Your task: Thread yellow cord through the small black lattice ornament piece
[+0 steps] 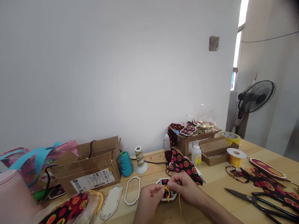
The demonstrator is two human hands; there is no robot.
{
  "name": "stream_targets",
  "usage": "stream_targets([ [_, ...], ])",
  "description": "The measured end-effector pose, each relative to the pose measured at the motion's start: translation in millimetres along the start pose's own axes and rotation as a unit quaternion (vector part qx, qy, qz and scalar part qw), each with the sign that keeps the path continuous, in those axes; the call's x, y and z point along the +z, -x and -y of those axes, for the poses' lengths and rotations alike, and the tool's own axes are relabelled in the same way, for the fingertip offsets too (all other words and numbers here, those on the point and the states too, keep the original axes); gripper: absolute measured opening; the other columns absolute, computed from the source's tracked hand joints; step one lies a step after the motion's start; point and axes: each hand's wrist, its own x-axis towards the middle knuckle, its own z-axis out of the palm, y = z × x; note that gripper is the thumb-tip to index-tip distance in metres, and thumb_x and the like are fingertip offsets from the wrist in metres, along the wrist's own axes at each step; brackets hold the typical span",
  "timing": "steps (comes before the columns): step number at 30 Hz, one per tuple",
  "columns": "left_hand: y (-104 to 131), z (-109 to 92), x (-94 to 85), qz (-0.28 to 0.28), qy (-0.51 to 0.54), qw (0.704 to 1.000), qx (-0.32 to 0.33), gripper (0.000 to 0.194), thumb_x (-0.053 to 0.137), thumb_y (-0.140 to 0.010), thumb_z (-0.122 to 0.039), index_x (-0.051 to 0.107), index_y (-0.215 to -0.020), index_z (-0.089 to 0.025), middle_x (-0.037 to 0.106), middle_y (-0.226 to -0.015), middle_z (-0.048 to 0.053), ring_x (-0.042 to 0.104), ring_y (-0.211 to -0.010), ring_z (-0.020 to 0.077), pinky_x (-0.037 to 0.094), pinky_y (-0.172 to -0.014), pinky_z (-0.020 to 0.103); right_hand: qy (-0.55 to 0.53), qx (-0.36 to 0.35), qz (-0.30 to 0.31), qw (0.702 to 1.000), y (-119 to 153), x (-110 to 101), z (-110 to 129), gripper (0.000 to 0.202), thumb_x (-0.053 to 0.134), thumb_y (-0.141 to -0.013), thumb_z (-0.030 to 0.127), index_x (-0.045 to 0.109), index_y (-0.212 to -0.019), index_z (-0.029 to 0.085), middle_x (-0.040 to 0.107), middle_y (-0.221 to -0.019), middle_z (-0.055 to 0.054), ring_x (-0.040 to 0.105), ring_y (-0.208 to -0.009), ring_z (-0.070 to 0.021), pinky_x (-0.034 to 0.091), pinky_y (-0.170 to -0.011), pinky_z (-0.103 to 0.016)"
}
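Observation:
Near the table's front edge, my left hand (149, 199) and my right hand (184, 186) meet with fingertips pinched on a yellow cord (168, 196). One end of the cord hangs down below my right hand. Just behind and under my fingers is a small white-framed ornament (173, 195) with dark patterned fabric and lattice corners, partly hidden by both hands. Patterned fabric (183, 165) lies right behind it. To the left, an empty white oval frame (132, 190) and a white scalloped panel (112, 201) lie flat.
Black scissors (254, 199) lie at the right, near a yellow cord spool (235, 157). Behind stand a glue bottle (196, 155), an open cardboard box (93, 171), a teal thread cone (126, 164) and a filled box (187, 144). A pink container (16, 199) stands front left.

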Motion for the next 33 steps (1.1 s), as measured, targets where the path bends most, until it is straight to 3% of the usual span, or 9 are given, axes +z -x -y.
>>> stream_targets([
  [4, 0.4, -1.8, 1.5, 0.012, 0.011, 1.0, 0.0, 0.019, 0.068, -0.053, -0.028, 0.07, -0.065, -0.013, 0.071, -0.063, 0.005, 0.06, -0.06, 0.0172, 0.045, -0.059, 0.025, 0.026, -0.017, -0.004, 0.999, 1.2, -2.3, -0.6, 0.027, 0.054, -0.068, 0.036, 0.056, -0.055, 0.013, 0.045, -0.052, 0.003, 0.038, -0.049, -0.0096, 0.029, -0.047, -0.021],
  [13, 0.5, 4.2, 4.5, 0.033, -0.014, 0.999, -0.012, 0.01, 0.066, -0.055, -0.021, 0.069, -0.058, -0.012, 0.069, -0.054, 0.003, 0.056, -0.052, 0.0133, 0.041, -0.053, 0.021, 0.183, -0.117, -0.029, 0.976, 3.6, -4.8, 4.4, 0.018, 0.054, -0.072, 0.024, 0.062, -0.058, 0.016, 0.045, -0.053, 0.003, 0.041, -0.053, -0.0105, 0.028, -0.049, -0.021],
  [22, -2.3, 8.3, 4.2, 0.068, 0.054, 0.996, -0.013, 0.019, 0.069, -0.053, -0.028, 0.069, -0.065, -0.013, 0.069, -0.06, 0.004, 0.057, -0.058, 0.0139, 0.042, -0.059, 0.022, 0.193, -0.104, -0.051, 0.974, 0.2, -4.5, 0.6, 0.019, 0.053, -0.072, 0.022, 0.061, -0.057, 0.015, 0.043, -0.051, 0.003, 0.039, -0.051, -0.0096, 0.027, -0.046, -0.021],
  [28, -4.1, 9.5, 5.1, 0.035, 0.019, 0.999, -0.02, 0.02, 0.07, -0.052, -0.032, 0.067, -0.054, -0.012, 0.065, -0.05, 0.001, 0.053, -0.05, 0.0115, 0.04, -0.051, 0.02, 0.205, -0.121, -0.026, 0.971, 3.9, -4.8, 4.0, 0.017, 0.054, -0.073, 0.025, 0.062, -0.06, 0.016, 0.049, -0.056, 0.001, 0.044, -0.056, -0.0104, 0.029, -0.049, -0.02],
  [33, -3.9, 7.5, 5.3, 0.012, 0.047, 0.999, -0.017, 0.022, 0.069, -0.052, -0.033, 0.066, -0.054, -0.011, 0.064, -0.05, 0.002, 0.051, -0.049, 0.0095, 0.037, -0.05, 0.018, 0.195, -0.098, -0.058, 0.974, 2.5, -4.4, -0.2, 0.02, 0.053, -0.073, 0.025, 0.061, -0.058, 0.015, 0.046, -0.054, 0.002, 0.042, -0.054, -0.01, 0.029, -0.049, -0.02],
])
